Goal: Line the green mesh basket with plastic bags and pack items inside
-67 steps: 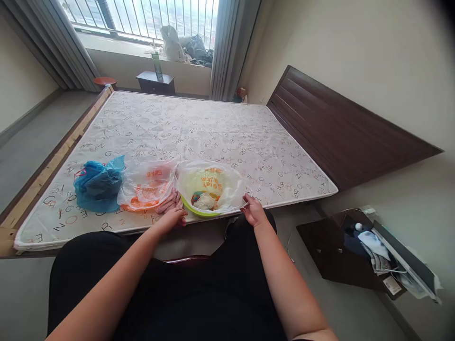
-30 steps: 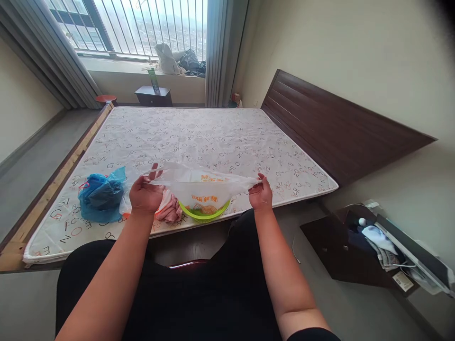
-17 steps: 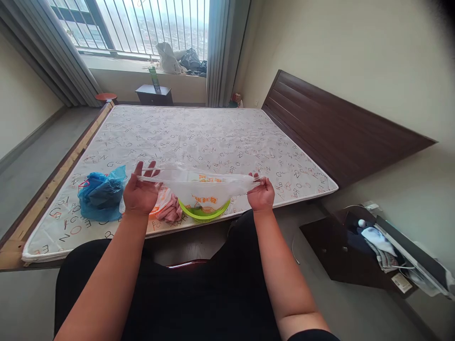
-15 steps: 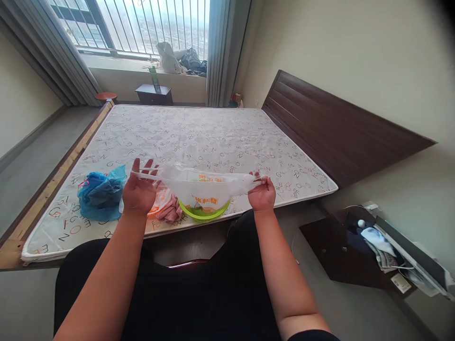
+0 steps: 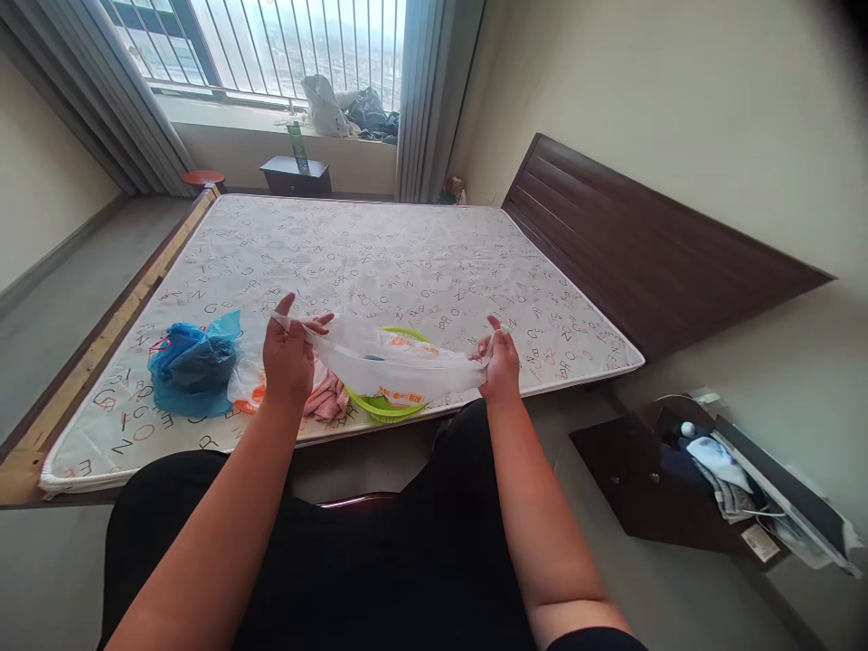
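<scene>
A white translucent plastic bag [image 5: 400, 375] with orange print is stretched sideways between my two hands. My left hand [image 5: 290, 348] grips one end of it, thumb and fingers closed on the plastic and the index finger pointing up. At the other end my right hand [image 5: 500, 362] pinches the bag, its index finger also raised. Beneath the bag a lime-green basket [image 5: 386, 413] rests at the mattress edge, partly hidden by the plastic. Pink cloth [image 5: 329, 398] lies left of the basket, behind my left forearm. A blue plastic bag [image 5: 193, 369] sits farther left.
The bare mattress [image 5: 359, 253] with printed letters spreads ahead, with a dark headboard [image 5: 651, 244] on its right. A dark bedside cabinet [image 5: 651, 479] holding folded cloth stands at the lower right. Beyond the mattress are a small nightstand [image 5: 297, 176] and a red stool [image 5: 203, 178].
My hands have come closer together, the left one moving right. The bag now sags between them, and more of the basket's far rim shows. Both hands have closed more on the plastic.
</scene>
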Available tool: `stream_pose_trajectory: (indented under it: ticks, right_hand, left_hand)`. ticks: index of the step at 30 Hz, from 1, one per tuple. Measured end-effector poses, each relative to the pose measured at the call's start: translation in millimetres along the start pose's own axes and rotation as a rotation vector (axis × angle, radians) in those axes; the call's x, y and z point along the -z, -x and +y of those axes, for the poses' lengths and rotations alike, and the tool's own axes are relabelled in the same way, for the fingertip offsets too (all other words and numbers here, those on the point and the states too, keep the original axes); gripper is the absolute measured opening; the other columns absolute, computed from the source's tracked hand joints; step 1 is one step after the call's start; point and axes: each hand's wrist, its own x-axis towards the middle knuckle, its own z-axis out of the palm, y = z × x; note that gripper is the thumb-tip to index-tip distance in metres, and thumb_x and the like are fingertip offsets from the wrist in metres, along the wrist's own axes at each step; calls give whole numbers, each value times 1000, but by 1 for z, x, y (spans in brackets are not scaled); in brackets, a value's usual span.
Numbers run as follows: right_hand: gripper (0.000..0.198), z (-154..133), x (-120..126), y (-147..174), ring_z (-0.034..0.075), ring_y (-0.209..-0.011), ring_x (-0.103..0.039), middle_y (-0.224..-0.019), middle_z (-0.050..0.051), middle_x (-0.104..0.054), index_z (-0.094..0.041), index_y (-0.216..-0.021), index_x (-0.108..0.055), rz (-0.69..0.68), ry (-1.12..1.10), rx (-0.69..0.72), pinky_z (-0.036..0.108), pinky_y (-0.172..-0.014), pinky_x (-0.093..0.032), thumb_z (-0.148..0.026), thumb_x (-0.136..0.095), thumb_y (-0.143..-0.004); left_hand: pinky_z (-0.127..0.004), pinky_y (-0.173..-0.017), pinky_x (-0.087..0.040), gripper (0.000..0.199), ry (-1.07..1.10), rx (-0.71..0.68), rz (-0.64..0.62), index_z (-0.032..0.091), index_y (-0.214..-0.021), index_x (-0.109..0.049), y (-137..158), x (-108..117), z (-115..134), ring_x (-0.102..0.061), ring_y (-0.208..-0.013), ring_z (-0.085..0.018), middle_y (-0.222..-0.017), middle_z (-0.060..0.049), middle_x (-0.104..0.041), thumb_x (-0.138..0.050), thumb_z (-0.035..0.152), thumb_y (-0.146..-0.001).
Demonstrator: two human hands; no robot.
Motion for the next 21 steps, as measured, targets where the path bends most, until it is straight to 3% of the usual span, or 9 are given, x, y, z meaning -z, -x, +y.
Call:
stream_pose_trajectory:
  ticks: [2,5,9,14,19,21]
  right_hand:
    - [50,-2,-6,3,9,-48,-38,-67,-8,-47,-26,-132,-62,-66,215,20,24,-51,-42,-59,-58,-96]
    - [46,-3,-16,9,14,-60,-51,-73,-3,-56,-24,-123,-67,-187,589,104,28,-61,-45,-59,-53,-98]
    - [37,-2,-29,22,20,-81,-62,-89,3,-66,-24,-105,-62,-313,854,208,33,-78,-48,-58,-48,-99]
    - [35,2,-49,37,22,-83,-61,-90,2,-63,-25,-109,-48,-327,837,187,35,-78,-47,-58,-51,-97]
    - [66,-2,-69,42,20,-92,-66,-111,5,-70,-25,-143,-43,-526,570,62,36,-88,-50,-48,-70,-87]
    - [57,-3,-73,41,19,-88,-66,-102,2,-73,-25,-135,-57,-559,558,-6,35,-87,-50,-44,-74,-84]
  left_hand:
    - [-47,-105,-54,44,-34,-8,10,23,-120,-59,6,-14,3,-76,-75,-18,-61,8,-63,-77,48,-89]
    - [-39,-85,-62,42,-21,-15,46,26,-107,-48,17,-35,6,-62,-49,-10,-56,14,-55,-79,46,-87]
    - [-23,-51,-53,46,-36,105,-29,27,-103,-38,31,-54,2,-47,-37,-7,-58,14,-58,-77,45,-87]
    - [-16,-34,-27,50,-115,364,-309,27,-97,-32,41,-64,-6,-38,-32,-5,-66,8,-69,-76,45,-83]
    - [-16,-34,-24,49,-207,557,-594,26,-94,-32,50,-71,-5,-40,-31,-6,-61,6,-69,-72,52,-85]
    - [-16,-35,-26,49,-231,574,-655,26,-94,-31,54,-72,-6,-45,-32,-8,-61,5,-69,-70,56,-88]
